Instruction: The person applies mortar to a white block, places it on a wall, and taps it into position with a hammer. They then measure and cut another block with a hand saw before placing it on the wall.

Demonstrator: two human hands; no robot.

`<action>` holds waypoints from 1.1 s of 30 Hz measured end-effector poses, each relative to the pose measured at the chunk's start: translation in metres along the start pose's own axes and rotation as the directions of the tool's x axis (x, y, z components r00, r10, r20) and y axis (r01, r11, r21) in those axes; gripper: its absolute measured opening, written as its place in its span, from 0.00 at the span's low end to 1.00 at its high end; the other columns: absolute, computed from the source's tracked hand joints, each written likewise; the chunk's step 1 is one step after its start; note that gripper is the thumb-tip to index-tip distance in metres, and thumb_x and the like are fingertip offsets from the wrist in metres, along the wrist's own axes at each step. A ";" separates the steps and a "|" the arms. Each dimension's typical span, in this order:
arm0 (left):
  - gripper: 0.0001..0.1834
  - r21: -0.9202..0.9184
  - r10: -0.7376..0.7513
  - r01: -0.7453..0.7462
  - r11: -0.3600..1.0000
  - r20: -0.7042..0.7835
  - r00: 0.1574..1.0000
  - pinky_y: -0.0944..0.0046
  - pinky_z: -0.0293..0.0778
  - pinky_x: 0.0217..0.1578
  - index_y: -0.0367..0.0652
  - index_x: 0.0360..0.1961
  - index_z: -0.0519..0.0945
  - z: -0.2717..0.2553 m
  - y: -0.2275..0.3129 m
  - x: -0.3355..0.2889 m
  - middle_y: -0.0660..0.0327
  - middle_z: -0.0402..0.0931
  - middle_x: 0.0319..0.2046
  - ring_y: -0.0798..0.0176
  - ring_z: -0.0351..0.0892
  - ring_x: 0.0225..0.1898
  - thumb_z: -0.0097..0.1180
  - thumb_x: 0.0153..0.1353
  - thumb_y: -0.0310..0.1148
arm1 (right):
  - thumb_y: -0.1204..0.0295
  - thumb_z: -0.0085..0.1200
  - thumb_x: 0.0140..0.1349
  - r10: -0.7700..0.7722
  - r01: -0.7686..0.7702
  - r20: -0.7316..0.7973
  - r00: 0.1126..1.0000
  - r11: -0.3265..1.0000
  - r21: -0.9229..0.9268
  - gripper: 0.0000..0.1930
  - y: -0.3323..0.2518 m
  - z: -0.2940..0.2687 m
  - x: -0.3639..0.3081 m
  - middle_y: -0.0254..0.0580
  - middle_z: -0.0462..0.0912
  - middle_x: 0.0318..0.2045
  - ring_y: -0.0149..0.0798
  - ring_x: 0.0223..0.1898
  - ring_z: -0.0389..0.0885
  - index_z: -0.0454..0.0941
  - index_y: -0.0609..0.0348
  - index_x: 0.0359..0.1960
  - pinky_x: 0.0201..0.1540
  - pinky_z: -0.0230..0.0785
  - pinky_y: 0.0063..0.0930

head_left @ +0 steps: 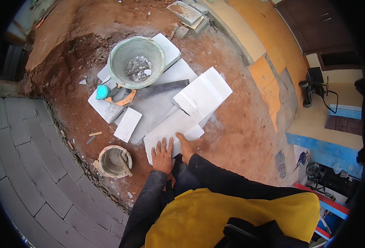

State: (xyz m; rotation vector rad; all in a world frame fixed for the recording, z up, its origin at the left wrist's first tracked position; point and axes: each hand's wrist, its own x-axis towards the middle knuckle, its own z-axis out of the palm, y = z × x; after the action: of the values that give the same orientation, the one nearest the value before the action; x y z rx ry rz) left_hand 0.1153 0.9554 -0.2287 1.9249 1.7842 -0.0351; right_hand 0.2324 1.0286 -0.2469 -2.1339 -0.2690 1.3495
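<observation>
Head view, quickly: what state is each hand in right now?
Left hand: open, fingers extended on the white block.
Right hand: at the same block's edge; most fingers are hidden, so whether it grips cannot be told.

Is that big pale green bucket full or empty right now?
Neither: the bucket holds some pale rubble low inside, and its inner wall shows bare above that.

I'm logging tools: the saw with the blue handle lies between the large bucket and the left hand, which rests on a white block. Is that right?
No: the head view shows the saw has an orange handle, not blue. It lies between the large bucket and the left hand, which rests on a white block.
</observation>
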 end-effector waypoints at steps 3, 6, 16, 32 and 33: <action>0.60 0.086 0.048 -0.045 0.995 -0.042 0.998 0.34 0.58 0.75 0.54 0.84 0.54 0.003 -0.008 0.004 0.49 0.60 0.79 0.41 0.61 0.78 0.75 0.52 0.44 | 0.52 0.74 0.61 0.089 -0.103 0.156 0.984 0.991 0.085 0.53 0.007 -0.021 -0.007 0.61 0.66 0.72 0.57 0.69 0.72 0.50 0.60 0.78 0.68 0.70 0.57; 0.57 -0.196 -0.032 0.047 0.980 0.076 0.997 0.40 0.66 0.72 0.48 0.82 0.59 -0.020 -0.031 0.020 0.47 0.67 0.74 0.39 0.69 0.73 0.74 0.51 0.41 | 0.40 0.64 0.67 0.121 -0.159 0.283 0.952 0.980 0.117 0.52 0.007 -0.049 0.002 0.60 0.65 0.73 0.58 0.69 0.73 0.50 0.55 0.80 0.65 0.72 0.65; 0.55 -0.867 -0.054 0.440 0.234 0.440 0.896 0.57 0.71 0.68 0.33 0.78 0.66 -0.128 -0.115 0.028 0.49 0.80 0.63 0.54 0.79 0.63 0.70 0.42 0.28 | 0.32 0.57 0.68 0.223 -0.257 0.655 0.722 0.965 -0.045 0.55 -0.002 -0.102 0.038 0.53 0.50 0.83 0.59 0.83 0.48 0.49 0.52 0.85 0.77 0.51 0.70; 0.46 -0.711 -0.091 0.324 0.625 0.346 0.934 0.56 0.66 0.72 0.37 0.76 0.71 -0.080 -0.086 0.112 0.45 0.79 0.67 0.49 0.77 0.69 0.66 0.63 0.52 | 0.45 0.72 0.61 0.052 -0.223 0.477 0.877 0.924 0.310 0.50 0.014 -0.113 0.027 0.49 0.73 0.67 0.49 0.68 0.73 0.62 0.61 0.76 0.68 0.71 0.55; 0.44 -0.742 -0.126 0.216 0.635 0.177 0.976 0.55 0.67 0.71 0.36 0.76 0.72 -0.086 -0.088 0.109 0.44 0.79 0.66 0.48 0.77 0.69 0.66 0.65 0.52 | 0.44 0.72 0.61 -0.003 -0.167 0.438 0.899 0.922 0.349 0.49 0.005 -0.114 0.035 0.48 0.73 0.67 0.47 0.67 0.73 0.63 0.58 0.76 0.69 0.71 0.56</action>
State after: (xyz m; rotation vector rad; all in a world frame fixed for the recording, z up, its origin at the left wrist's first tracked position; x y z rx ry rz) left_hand 0.0199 1.0894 -0.2232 1.1086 1.5357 0.4704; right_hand 0.3479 0.9984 -0.2410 -1.5263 -0.0757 1.7613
